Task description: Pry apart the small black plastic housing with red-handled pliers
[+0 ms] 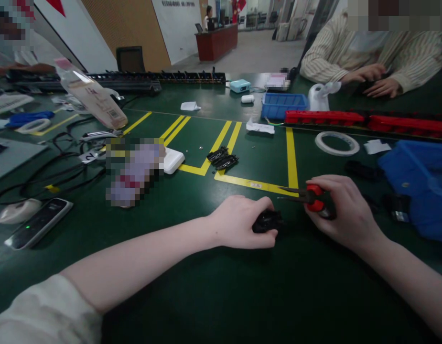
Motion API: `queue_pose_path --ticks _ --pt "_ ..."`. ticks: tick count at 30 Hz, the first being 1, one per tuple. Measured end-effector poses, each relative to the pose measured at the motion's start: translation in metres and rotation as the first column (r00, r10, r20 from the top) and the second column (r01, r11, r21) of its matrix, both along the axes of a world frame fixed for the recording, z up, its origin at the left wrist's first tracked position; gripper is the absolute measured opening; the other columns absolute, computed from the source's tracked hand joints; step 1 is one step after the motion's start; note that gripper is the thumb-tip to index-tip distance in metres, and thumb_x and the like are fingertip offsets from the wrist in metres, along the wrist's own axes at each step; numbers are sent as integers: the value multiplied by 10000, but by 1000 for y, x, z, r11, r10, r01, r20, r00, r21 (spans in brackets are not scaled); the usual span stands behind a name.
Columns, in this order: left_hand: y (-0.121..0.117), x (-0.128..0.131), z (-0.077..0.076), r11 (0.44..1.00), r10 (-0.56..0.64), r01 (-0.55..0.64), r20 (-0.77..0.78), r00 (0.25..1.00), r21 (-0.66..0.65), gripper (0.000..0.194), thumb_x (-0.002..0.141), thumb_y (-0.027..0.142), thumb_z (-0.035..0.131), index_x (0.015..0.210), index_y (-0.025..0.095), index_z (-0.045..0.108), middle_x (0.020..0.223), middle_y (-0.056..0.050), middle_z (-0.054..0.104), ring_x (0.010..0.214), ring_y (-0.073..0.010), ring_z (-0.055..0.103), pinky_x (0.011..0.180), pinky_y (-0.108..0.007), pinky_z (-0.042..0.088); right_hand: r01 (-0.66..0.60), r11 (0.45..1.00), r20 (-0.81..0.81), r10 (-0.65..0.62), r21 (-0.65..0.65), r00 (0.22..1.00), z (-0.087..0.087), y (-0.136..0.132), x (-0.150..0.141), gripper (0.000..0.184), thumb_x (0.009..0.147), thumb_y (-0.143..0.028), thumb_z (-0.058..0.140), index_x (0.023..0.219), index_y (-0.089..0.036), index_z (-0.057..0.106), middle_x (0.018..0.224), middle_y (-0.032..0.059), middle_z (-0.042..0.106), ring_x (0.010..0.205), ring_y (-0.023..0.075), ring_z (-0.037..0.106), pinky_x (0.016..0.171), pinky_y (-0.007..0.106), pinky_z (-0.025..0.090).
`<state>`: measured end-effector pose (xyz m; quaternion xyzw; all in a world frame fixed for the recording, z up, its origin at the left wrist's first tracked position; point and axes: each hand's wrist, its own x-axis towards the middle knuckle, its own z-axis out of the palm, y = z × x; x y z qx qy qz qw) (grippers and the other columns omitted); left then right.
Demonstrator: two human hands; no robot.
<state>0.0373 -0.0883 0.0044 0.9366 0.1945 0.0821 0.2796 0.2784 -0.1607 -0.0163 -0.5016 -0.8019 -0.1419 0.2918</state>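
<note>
My left hand (242, 222) is closed around a small black plastic part (267, 221), pressing it near the green table top (192, 286). Much of that part is covered by my fingers. In my right hand (344, 210) is a pair of needle-nose pliers with red handles (316, 197). Their thin jaws point left, apart from each other, just above and right of the black part. Beyond my left hand, several similar black plastic parts (223, 158) lie together across the yellow tape lines.
A blue bin (421, 186) and a tape roll (337, 143) are at the right. Red strips (324, 118) and a blue tray (283, 105) lie farther back. Left are a blurred phone (136, 174), a bottle (93, 98) and black cables (59, 162). A co-worker (371, 57) sits opposite.
</note>
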Motion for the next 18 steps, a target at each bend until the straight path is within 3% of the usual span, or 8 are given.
queue_pose_path --ticks 4,9,13,18 --pt "1 1 1 998 31 -32 -11 999 -56 342 834 489 561 959 173 528 695 38 597 579 -117 564 545 -226 421 -72 997 53 72 0 996 0 1 -2 250 779 -97 563 1002 -196 508 991 104 595 995 273 583 899 487 492" --pt "0 4 -2 999 35 -35 -3 999 2 348 801 457 591 987 175 507 761 26 630 614 -136 586 586 -257 442 -85 996 54 86 -24 995 5 7 -11 155 795 -118 581 890 -190 480 842 69 587 842 216 588 813 418 531" --pt "-2 5 -3 999 23 -23 1 1000 24 332 783 427 600 968 170 501 744 30 626 595 -131 572 590 -259 450 -76 996 96 81 -47 992 9 9 -19 114 797 -135 580 828 -182 481 764 56 579 709 184 556 617 327 511" --pt "-4 6 -2 998 20 -19 -29 999 60 331 771 452 608 909 172 498 716 32 620 577 -131 567 588 -266 449 -110 994 166 113 -25 980 6 4 -20 55 803 -137 557 848 -152 529 787 88 611 718 191 565 637 326 503"
